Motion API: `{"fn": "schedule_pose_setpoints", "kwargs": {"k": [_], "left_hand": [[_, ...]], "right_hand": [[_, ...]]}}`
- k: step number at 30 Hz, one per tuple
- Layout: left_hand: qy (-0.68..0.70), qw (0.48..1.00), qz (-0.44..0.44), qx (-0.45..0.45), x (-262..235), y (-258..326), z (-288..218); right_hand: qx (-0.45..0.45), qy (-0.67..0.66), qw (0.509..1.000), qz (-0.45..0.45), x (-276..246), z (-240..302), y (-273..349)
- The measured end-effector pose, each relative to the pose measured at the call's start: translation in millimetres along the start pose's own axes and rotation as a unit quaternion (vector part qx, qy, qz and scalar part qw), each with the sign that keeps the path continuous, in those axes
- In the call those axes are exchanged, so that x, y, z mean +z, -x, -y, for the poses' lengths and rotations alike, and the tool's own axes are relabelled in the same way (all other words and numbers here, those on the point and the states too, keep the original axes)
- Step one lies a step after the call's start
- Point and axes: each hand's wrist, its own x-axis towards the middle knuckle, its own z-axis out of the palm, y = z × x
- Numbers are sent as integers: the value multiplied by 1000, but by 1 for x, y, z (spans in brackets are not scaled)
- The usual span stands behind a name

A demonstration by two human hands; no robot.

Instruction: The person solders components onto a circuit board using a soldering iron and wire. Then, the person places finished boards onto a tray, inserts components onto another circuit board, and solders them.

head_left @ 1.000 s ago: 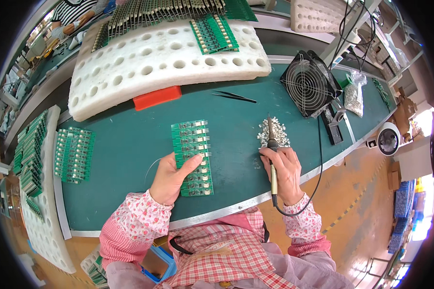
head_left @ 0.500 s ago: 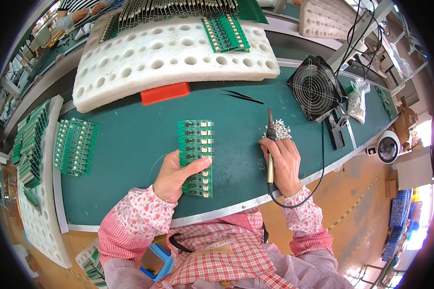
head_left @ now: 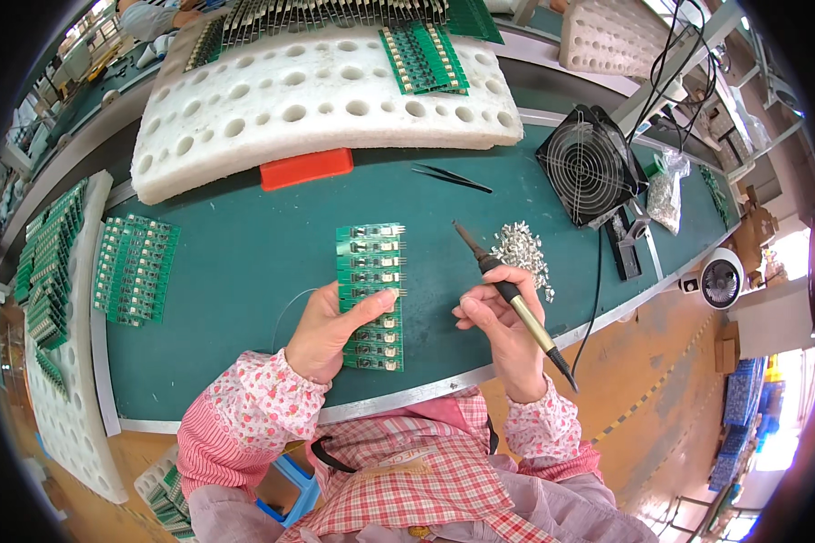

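Note:
My left hand (head_left: 320, 335) grips a green circuit board panel (head_left: 369, 262) by its left edge, thumb on top. Rows of small white and dark parts cover the panel, and thin pins stick out along its right edge. To the right, my right hand (head_left: 513, 342) holds a soldering iron (head_left: 535, 331) slanted across the fingers, its tip up and to the left, apart from the panel. Thumb and forefinger of that hand are pinched near the panel; whether a small part is between them I cannot make out. A heap of small white parts (head_left: 523, 252) lies just beyond the iron.
Black tweezers (head_left: 453, 177) and a red tray (head_left: 307, 169) lie farther back. White foam blocks (head_left: 272, 113) with holes carry more boards. Stacked green panels (head_left: 136, 270) sit at left. A black fan (head_left: 589, 167) and a clear bag (head_left: 666, 195) stand at right.
My right hand has come away from the white heap, leftward toward the panel. The soldering iron has swung from upright to slanted. The left hand and panel stay nearly in place.

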Motion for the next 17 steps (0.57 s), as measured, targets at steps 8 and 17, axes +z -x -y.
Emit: {"fn": "schedule_pose_setpoints", "kwargs": {"k": [8, 17], "left_hand": [[25, 998, 60, -20, -4, -3, 4], [7, 999, 25, 20, -8, -4, 1]], "right_hand": [[6, -2, 1000, -20, 11, -11, 0], [-325, 501, 798, 78, -16, -33, 12]]}}
